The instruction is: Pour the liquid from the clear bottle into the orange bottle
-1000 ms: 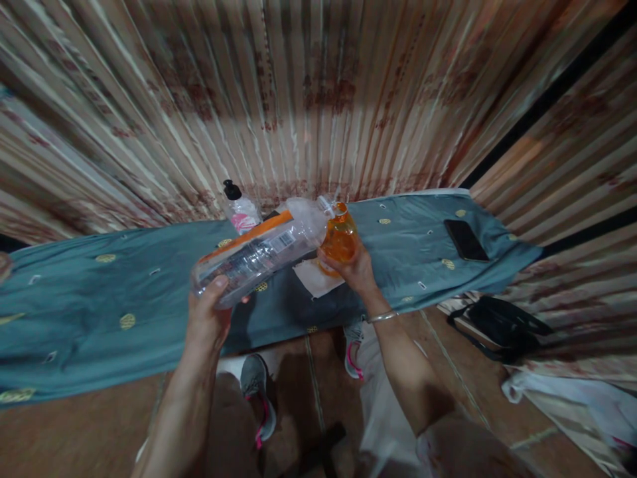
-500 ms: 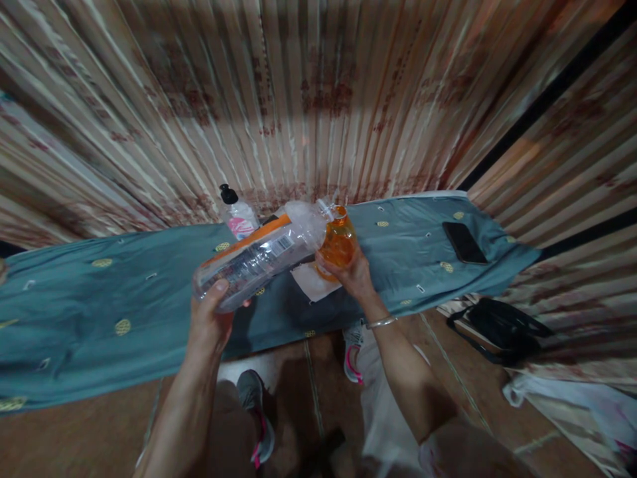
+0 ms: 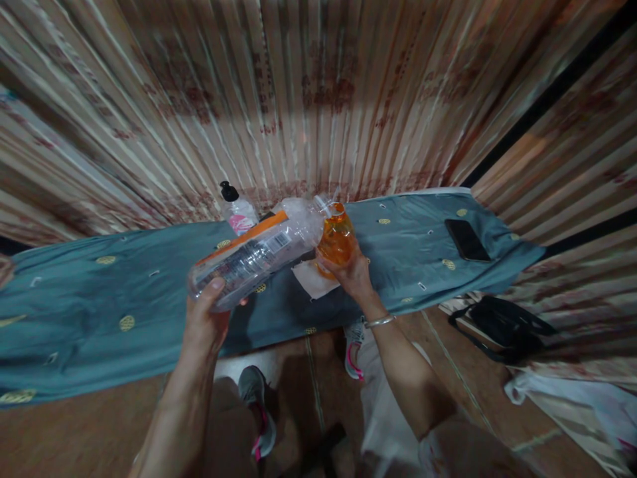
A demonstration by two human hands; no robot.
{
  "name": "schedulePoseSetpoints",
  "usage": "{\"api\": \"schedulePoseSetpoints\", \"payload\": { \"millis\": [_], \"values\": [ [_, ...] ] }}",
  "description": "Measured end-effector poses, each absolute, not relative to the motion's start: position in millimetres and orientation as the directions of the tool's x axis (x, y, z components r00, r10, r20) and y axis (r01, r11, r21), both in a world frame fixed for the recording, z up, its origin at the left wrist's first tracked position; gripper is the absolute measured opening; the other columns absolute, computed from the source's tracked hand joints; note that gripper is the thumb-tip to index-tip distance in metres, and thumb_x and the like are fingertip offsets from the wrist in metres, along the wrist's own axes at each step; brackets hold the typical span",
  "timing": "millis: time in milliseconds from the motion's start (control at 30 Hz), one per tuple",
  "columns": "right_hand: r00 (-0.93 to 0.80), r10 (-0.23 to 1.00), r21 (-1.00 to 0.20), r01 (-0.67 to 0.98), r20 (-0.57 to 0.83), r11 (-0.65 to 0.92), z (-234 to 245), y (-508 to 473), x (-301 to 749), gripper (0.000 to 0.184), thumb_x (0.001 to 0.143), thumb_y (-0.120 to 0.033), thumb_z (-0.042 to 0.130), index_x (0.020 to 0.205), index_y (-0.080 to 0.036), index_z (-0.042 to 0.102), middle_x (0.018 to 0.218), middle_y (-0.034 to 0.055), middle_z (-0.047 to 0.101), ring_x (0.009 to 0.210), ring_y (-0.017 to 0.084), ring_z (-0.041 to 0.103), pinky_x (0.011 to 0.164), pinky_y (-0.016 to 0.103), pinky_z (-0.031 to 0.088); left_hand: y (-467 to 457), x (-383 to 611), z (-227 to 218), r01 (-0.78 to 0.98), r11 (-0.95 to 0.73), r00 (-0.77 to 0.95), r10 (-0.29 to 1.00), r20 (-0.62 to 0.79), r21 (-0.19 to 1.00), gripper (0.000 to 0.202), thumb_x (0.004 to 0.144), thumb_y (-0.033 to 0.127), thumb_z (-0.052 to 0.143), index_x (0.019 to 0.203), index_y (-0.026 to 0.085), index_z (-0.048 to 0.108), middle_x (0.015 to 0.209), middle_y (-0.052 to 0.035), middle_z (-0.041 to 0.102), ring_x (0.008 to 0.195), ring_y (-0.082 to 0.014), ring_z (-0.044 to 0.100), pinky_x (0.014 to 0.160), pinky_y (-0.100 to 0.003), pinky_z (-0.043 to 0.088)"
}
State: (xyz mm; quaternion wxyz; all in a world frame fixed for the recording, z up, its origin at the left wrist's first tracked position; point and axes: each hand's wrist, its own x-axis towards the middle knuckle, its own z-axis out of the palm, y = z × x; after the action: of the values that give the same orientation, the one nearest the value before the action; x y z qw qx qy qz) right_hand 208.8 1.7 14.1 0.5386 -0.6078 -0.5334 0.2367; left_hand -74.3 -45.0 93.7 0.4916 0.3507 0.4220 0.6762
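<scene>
Centre blocked: tilted clear bottle (image 3: 253, 255) in left hand (image 3: 204, 325) spans across to orange bottle (image 3: 337, 239) in right hand (image 3: 351, 272), pump bottle (image 3: 237, 212) just behind, white paper (image 3: 311, 279) underneath. 2 open lanes over teal cloth (image 3: 99, 299): left of the bottles, and between orange bottle and phone (image 3: 465, 240). Curtain (image 3: 318, 99) closes the back edge; black bag (image 3: 502, 325) on floor at right.
</scene>
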Motion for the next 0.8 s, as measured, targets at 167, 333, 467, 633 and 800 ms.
{"api": "schedulePoseSetpoints", "payload": {
  "millis": [167, 333, 467, 633, 800],
  "values": [
    [0.299, 0.907, -0.888, 0.435, 0.298, 0.148, 16.2, 0.3, 206.2, 0.082, 0.083, -0.056, 0.1, 0.15, -0.02, 0.069, 0.142, 0.0202, 0.088, 0.133, 0.041, 0.087, 0.117, 0.06, 0.071, -46.6, -81.1, 95.6, -0.361, -0.155, -0.278, 0.959, 0.052, 0.92, 0.06, 0.055, 0.05, 0.114, 0.104, 0.024, 0.091, 0.109, -0.0123, 0.09, 0.07, -0.0221, 0.074, 0.042, -0.027, 0.056],
    [0.291, 0.918, -0.88, 0.461, 0.27, 0.113, 18.6, -0.9, 204.3, 0.074, 0.081, -0.041, 0.101, 0.146, -0.022, 0.072, 0.139, 0.0174, 0.089, 0.133, 0.041, 0.087, 0.117, 0.057, 0.071, -47.7, -89.2, 98.5, -0.359, -0.174, -0.277, 0.958, 0.074, 0.917, 0.054, 0.058, 0.045, 0.113, 0.102, 0.024, 0.089, 0.105, -0.01, 0.09, 0.068, -0.0223, 0.076, 0.041, -0.027, 0.057],
    [0.267, 0.922, -0.869, 0.477, 0.282, 0.128, 21.3, -1.4, 202.1, 0.075, 0.08, -0.04, 0.099, 0.147, -0.022, 0.069, 0.136, 0.0171, 0.09, 0.129, 0.042, 0.088, 0.117, 0.062, 0.072, -48.6, -94.2, 100.0, -0.337, -0.181, -0.291, 0.953, 0.081, 0.924, 0.059, 0.054, 0.047, 0.113, 0.1, 0.022, 0.087, 0.096, -0.0065, 0.088, 0.064, -0.0217, 0.076, 0.039, -0.027, 0.057],
    [0.255, 0.918, -0.865, 0.477, 0.304, 0.154, 22.1, -1.8, 200.4, 0.067, 0.083, -0.039, 0.095, 0.143, -0.024, 0.068, 0.14, 0.0183, 0.089, 0.132, 0.042, 0.087, 0.118, 0.064, 0.07, -49.3, -94.7, 101.1, -0.32, -0.215, -0.306, 0.945, 0.114, 0.923, 0.064, 0.056, 0.048, 0.112, 0.106, 0.019, 0.086, 0.103, -0.0086, 0.09, 0.065, -0.0219, 0.076, 0.039, -0.027, 0.053],
    [0.251, 0.913, -0.866, 0.469, 0.32, 0.174, 20.1, -2.3, 200.4, 0.07, 0.081, -0.041, 0.097, 0.143, -0.024, 0.07, 0.137, 0.0182, 0.09, 0.128, 0.043, 0.087, 0.115, 0.064, 0.072, -48.9, -94.7, 101.9, -0.314, -0.23, -0.32, 0.939, 0.125, 0.921, 0.067, 0.054, 0.049, 0.112, 0.107, 0.017, 0.087, 0.094, -0.0059, 0.086, 0.06, -0.0194, 0.072, 0.037, -0.027, 0.051]
  ]
}}
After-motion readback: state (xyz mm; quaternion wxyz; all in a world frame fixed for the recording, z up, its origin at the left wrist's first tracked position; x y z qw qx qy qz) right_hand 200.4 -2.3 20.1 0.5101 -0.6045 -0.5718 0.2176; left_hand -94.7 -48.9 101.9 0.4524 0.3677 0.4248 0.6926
